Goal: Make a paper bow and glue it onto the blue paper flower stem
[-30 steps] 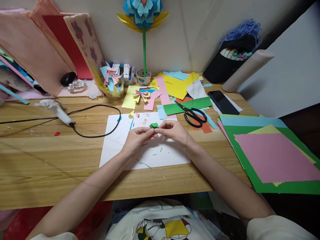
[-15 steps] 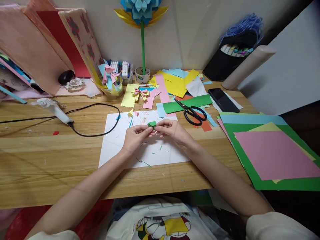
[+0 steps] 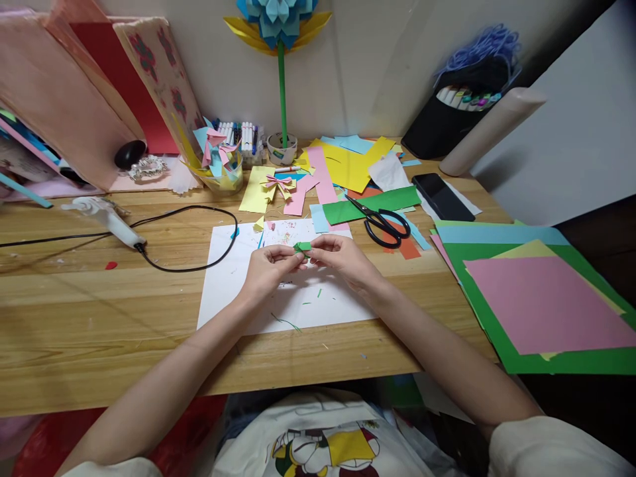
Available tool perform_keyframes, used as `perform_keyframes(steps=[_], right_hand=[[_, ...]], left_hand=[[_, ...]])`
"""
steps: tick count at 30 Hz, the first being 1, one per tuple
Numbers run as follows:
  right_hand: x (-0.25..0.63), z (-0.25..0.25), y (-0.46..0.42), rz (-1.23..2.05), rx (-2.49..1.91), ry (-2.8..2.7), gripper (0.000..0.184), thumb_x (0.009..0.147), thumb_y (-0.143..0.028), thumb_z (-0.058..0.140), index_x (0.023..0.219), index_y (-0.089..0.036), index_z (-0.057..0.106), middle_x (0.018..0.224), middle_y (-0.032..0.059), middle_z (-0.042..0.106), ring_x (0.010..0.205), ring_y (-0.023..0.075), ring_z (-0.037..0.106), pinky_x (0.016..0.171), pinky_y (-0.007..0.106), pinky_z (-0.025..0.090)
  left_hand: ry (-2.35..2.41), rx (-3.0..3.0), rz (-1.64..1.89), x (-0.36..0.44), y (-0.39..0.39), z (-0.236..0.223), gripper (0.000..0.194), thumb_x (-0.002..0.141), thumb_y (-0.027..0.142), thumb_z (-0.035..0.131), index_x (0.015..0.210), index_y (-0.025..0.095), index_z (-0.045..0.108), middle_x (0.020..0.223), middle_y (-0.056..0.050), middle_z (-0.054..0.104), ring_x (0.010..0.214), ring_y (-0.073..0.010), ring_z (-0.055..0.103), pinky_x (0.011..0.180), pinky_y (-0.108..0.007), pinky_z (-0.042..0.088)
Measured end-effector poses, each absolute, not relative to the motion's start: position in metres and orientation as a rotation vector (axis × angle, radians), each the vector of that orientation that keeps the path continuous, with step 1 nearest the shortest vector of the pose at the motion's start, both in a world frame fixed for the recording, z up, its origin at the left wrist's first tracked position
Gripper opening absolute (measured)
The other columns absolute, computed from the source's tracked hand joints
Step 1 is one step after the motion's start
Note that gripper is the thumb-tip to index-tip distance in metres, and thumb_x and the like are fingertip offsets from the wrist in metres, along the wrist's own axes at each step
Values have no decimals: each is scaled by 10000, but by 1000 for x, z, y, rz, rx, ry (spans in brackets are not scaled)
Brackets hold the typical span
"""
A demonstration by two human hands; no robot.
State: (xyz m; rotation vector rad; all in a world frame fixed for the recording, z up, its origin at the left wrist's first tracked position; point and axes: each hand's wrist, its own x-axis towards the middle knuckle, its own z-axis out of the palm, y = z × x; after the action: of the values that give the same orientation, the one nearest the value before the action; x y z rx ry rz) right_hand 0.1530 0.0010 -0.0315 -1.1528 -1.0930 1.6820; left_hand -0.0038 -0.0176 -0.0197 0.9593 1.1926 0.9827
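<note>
Between my two hands is a small piece of folded green paper point(image 3: 303, 247), held above a white sheet point(image 3: 223, 291). My left hand point(image 3: 275, 265) pinches its left side between thumb and fingers. On the other side, my right hand point(image 3: 339, 257) grips its right edge with closed fingertips. Part of the paper is hidden behind the fingers. Thin green offcuts point(image 3: 288, 322) lie on the white sheet below the hands. Black-handled scissors point(image 3: 380, 222) rest just beyond my right hand, partly over a green paper strip point(image 3: 348, 211).
A glue gun point(image 3: 106, 220) with a looping black cable lies at left. Coloured paper scraps point(image 3: 348, 169), a paper bow point(image 3: 279, 187) and a phone point(image 3: 444, 197) sit toward the back. Stacked coloured sheets point(image 3: 546, 305) overhang the right edge. A paper flower point(image 3: 281, 86) stands behind.
Both hands stay nearly in place, with the green paper still between them. Its visible shape has shifted slightly as the fingers adjust. The camera view has moved a little.
</note>
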Motion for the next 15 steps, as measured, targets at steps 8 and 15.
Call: perform_keyframes(steps=[8,15], right_hand=[[157,-22,0,1659,-1155,-1157,220,648,-315,703,799,-161,660,789,35,663,689,116,607,699,280,495],[158,-26,2,1530,-1126,-1317,195,639,-322,708,731,-162,645,697,11,633,629,109,582,651,268,487]], left_hand=[[1309,1106,999,-12,-12,-15,188,618,302,666,686,139,601,601,-14,612,585,-130,573,566,-235,445],[1270,1392,965,-13,-14,-15,175,685,289,622,783,145,631,700,-30,626,641,-126,561,605,-235,434]])
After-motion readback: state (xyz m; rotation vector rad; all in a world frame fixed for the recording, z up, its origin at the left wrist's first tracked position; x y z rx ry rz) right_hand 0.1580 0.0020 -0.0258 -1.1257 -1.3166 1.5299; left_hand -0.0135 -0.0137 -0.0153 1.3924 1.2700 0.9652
